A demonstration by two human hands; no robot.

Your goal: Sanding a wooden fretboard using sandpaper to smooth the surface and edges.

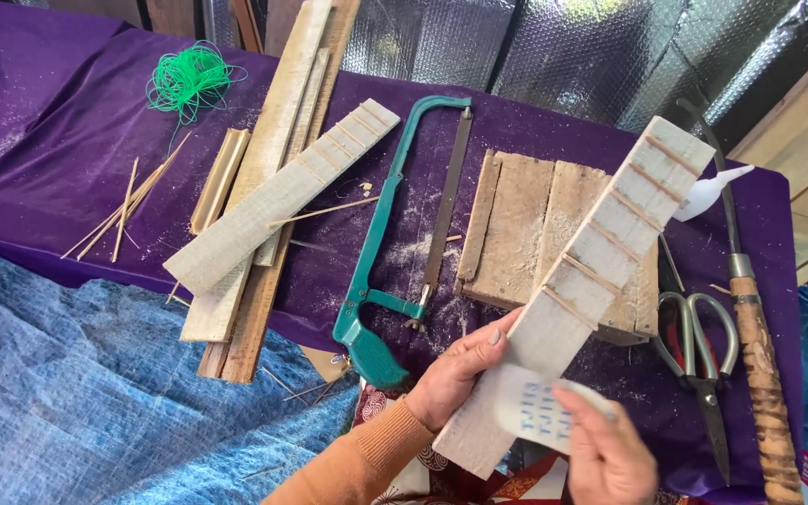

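Observation:
My left hand [455, 374] grips the near end of a long pale wooden plank [600, 262] that carries several thin bamboo strips glued across it. The plank slants up to the right over a rough wooden block [516, 229]. My right hand [605, 458] holds a pale folded sheet with blue print [540, 411] against the plank's lower end. A second, similar plank with cross strips [278, 201] lies to the left on other boards.
On the purple cloth [67, 159] lie a green hacksaw [395, 252], scissors [699, 341], a long tool with a mottled wooden handle [759, 383], a white glue bottle [708, 192], a green twine bundle [189, 79], thin bamboo sticks [128, 210] and stacked boards [273, 140]. Blue tarp [95, 393] lower left.

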